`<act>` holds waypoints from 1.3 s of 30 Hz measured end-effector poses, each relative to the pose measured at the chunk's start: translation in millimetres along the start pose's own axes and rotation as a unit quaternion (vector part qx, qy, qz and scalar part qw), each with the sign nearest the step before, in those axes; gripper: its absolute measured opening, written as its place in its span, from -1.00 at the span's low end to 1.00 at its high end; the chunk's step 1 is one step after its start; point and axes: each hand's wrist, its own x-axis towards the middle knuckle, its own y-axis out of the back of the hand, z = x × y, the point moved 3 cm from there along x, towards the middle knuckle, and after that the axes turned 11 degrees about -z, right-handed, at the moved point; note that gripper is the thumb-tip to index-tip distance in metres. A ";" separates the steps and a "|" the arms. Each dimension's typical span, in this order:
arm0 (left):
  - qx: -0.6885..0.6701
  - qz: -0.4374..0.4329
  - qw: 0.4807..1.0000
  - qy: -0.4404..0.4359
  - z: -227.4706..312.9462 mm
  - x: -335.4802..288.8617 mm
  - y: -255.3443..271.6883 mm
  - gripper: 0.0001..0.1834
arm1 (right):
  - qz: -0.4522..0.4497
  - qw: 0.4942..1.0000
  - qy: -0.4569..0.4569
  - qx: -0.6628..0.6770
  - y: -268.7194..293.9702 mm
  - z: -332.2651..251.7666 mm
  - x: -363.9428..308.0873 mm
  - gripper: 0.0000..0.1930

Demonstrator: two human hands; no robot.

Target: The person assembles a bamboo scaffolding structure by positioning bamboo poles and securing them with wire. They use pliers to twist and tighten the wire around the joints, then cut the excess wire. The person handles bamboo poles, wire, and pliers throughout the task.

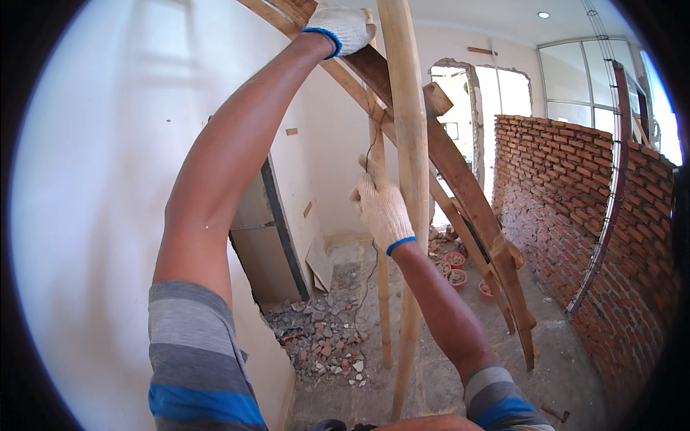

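My left hand (341, 30), in a white knit glove with a blue cuff, is raised high and closed over a dark wooden beam (372, 72); its fingertips are partly hidden. Lower down, my gloved right hand (384, 208) pinches a thin dark wire (371, 144), just left of a thick upright bamboo pole (411, 129). This wire runs up toward the crossing of the timbers and hangs below the hand toward the floor. Behind the hand stands a thinner bamboo pole (384, 309). The dark beam slants down to the right behind the thick pole.
A white wall (93, 215) rises close on my left. Broken masonry (323, 337) lies on the concrete floor beside a doorway (259, 244). Several red buckets of rubble (456, 277) stand beyond the slanting timbers (496, 244). A curved brick wall (560, 194) fills the right side.
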 end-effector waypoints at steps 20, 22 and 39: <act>-0.077 0.087 0.989 0.096 3.7 32.5 -24.0 -0.42 | 0.011 0.998 -0.022 0.052 -24.2 0.9 -42.3 -0.52; -0.082 0.086 0.988 0.101 2.7 30.4 -25.5 -0.43 | -0.002 0.999 -0.017 0.046 -26.1 -5.9 -42.7 -0.52; -0.374 0.253 0.889 0.081 30.5 -54.1 -27.0 -0.64 | 0.054 0.949 -0.137 0.279 -13.8 17.5 28.7 -0.44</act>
